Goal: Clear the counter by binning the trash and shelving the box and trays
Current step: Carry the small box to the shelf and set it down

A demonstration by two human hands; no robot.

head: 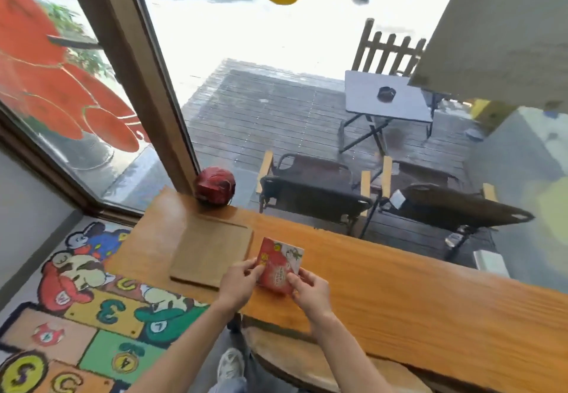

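A small red and white printed box [278,265] is held just above the orange wooden counter [399,294]. My left hand [238,283] grips its left edge and my right hand [309,291] grips its lower right corner. To the left of the box a flat brown wooden tray [209,248] lies on the counter, with what looks like a second tray beneath it. A crumpled red ball of wrapping [215,186] sits at the counter's far edge against the window frame.
A large window runs along the far side of the counter, with chairs and a small table on the deck outside. A wooden stool [307,359] stands below the counter by my foot. A colourful cartoon rug [92,309] covers the floor at left.
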